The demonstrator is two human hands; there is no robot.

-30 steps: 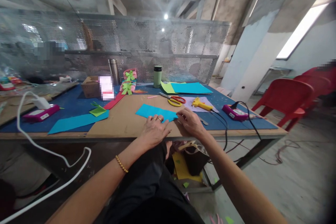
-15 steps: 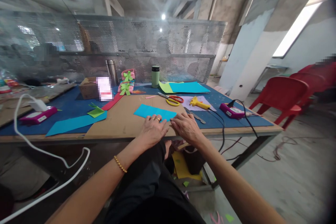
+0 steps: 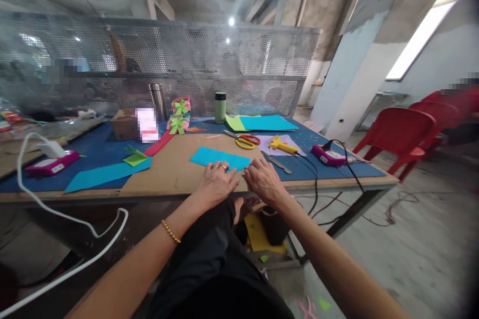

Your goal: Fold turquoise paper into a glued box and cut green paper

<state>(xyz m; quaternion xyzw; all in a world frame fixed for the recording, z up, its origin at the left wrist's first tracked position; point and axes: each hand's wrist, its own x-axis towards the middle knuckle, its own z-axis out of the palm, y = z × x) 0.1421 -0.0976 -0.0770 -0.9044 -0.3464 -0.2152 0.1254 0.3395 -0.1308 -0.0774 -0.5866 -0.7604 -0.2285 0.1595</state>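
A blue foam sheet (image 3: 217, 157) lies on the brown cardboard mat (image 3: 175, 169) near the table's front edge. My left hand (image 3: 217, 183) rests on the sheet's near edge, fingers flat and pressing down. My right hand (image 3: 264, 181) sits beside it at the sheet's near right corner, fingers curled lightly and touching that corner. Both forearms reach in from below over my dark trousers.
Scissors (image 3: 245, 140), a yellow glue gun (image 3: 282, 146), a metal blade (image 3: 276, 162) and a pink device (image 3: 327, 155) with a black cable lie to the right. A long blue strip (image 3: 107, 173), green scraps, a bottle (image 3: 220, 108), a flask and a box stand further back. Red chairs (image 3: 400, 137) are on the right.
My right hand has slid leftwards and nearer along the sheet's edge, uncovering the metal blade. My left hand has stayed on the sheet. The view shifted slightly.
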